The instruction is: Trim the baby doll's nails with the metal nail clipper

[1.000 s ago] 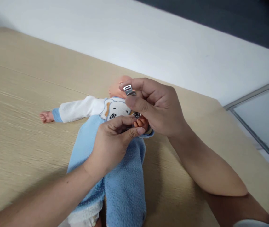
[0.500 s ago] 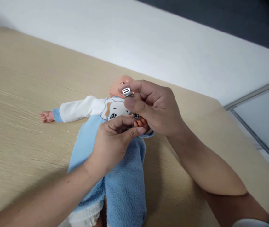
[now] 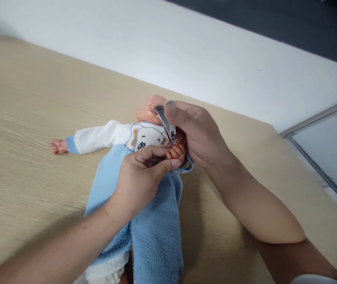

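Observation:
A baby doll (image 3: 156, 221) in a blue and white fleece outfit lies on its back on the wooden table. My left hand (image 3: 143, 173) pinches the doll's small hand (image 3: 176, 153) between thumb and fingers. Above it, my right hand (image 3: 196, 132) grips a silver nail clipper (image 3: 165, 124), which slants downward. The clipper's jaw end is right at the doll's fingers; whether it touches them I cannot tell. Part of the doll's head (image 3: 150, 108) is hidden behind the clipper and my right hand.
The doll's other arm (image 3: 97, 137) stretches out to the left on the wooden table (image 3: 32, 177). A white wall (image 3: 156, 47) rises along the table's far edge. At the right stands a metal-framed panel (image 3: 319, 157).
The nail clipper has turned in my right hand, so its lever now shows along its length. My right thumb has shifted up. My left hand stays on the doll's hand.

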### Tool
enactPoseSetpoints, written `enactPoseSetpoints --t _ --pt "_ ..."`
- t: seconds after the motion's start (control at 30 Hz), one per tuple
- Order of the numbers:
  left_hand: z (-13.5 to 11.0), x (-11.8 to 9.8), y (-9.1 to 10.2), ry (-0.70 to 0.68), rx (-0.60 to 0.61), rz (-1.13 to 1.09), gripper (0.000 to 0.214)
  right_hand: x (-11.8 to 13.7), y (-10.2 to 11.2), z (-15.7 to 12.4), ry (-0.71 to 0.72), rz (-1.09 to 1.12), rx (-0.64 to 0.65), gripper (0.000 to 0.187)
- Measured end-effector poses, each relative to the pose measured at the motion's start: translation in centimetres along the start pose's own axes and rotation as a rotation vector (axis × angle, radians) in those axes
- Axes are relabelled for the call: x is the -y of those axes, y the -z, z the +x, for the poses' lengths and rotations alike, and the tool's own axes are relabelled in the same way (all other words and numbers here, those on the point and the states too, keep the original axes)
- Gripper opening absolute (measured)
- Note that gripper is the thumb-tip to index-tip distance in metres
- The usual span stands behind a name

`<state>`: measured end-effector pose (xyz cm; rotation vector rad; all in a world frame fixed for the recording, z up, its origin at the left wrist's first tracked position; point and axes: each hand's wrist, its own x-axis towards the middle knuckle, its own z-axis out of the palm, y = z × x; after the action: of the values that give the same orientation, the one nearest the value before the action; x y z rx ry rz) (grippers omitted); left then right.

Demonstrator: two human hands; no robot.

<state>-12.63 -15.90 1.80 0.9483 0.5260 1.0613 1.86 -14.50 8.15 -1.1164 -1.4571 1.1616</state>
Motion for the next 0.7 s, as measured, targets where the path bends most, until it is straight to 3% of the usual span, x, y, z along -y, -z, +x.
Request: enactPoseSetpoints --t 0.7 --pt "-0.09 -0.13 0.15 0.020 -0.011 0.051 0.018 -0.79 0.33 0.24 -0.024 0.021 0.102 0.040"
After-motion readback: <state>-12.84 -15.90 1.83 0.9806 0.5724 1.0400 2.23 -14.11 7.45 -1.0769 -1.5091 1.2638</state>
